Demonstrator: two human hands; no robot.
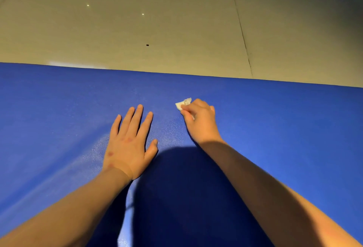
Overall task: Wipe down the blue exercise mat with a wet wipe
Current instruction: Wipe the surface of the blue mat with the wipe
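Note:
The blue exercise mat (275,121) spreads across the whole lower part of the head view, its far edge running left to right against the floor. My left hand (130,142) lies flat on the mat with fingers spread and straight. To its right, my right hand (200,122) grips a small crumpled white wet wipe (183,103) and holds it against the mat near the far edge. Only a corner of the wipe shows beyond my fingers. A dark shadow of my head falls on the mat between my forearms.
Beyond the mat lies a glossy beige tiled floor (176,21) with a grout line (241,30) running away at the right. A small dark speck (147,45) sits on the floor.

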